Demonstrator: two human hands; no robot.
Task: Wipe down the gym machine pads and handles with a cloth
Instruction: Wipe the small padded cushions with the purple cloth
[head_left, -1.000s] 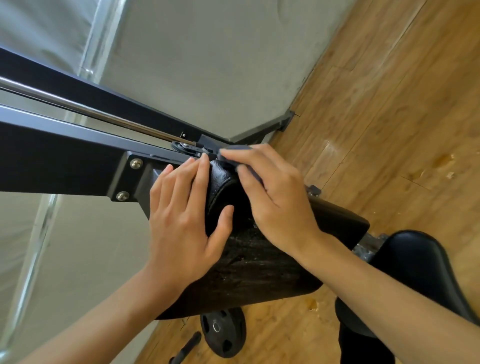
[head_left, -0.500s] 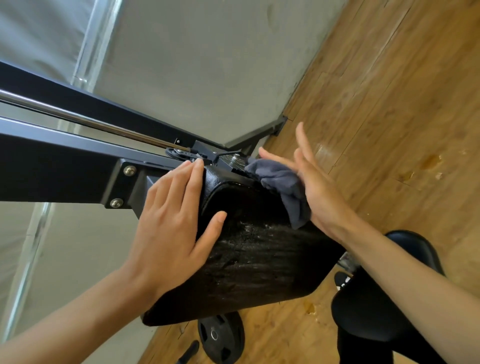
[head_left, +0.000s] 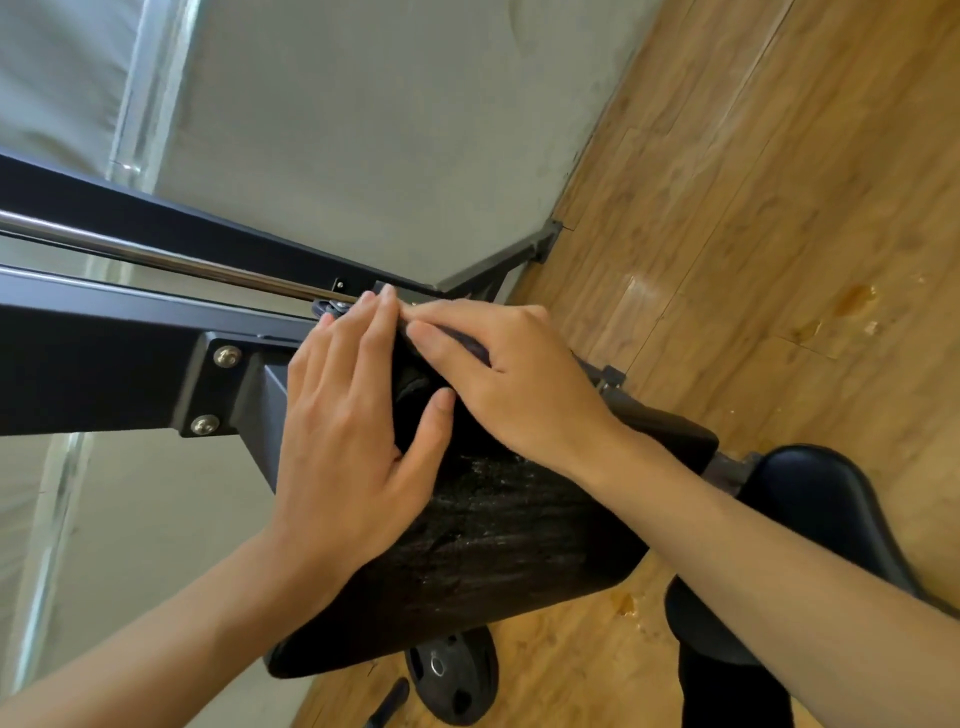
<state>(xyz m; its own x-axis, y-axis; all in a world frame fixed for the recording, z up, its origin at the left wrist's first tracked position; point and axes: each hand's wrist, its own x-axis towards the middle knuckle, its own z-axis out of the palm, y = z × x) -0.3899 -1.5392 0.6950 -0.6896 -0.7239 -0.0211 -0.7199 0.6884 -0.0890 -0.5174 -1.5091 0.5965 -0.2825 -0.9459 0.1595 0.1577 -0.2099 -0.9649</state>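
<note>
The left hand (head_left: 353, 431) lies flat against the upper end of the black pad (head_left: 519, 530). Its fingers are straight and close together, and the thumb is spread onto the pad's face. The right hand (head_left: 511, 379) presses a dark grey cloth (head_left: 470, 344) onto the pad's top edge with its fingers stretched out over it. Only a sliver of cloth shows beneath them, and the thumb is hidden. The fingertips of the two hands nearly meet.

The pad is worn, its skin cracked and flecked with pale streaks that shine. It is fixed to a black metal beam (head_left: 104, 358) by a plate with two bolts (head_left: 227, 356), and a chrome rod (head_left: 156, 257) runs above the beam. A black seat (head_left: 821, 519) sits just beside the pad's lower end. A weight plate (head_left: 452, 675) lies on the wooden floor (head_left: 779, 182), which has amber stains (head_left: 852, 296). A grey wall (head_left: 389, 130) stands behind the machine.
</note>
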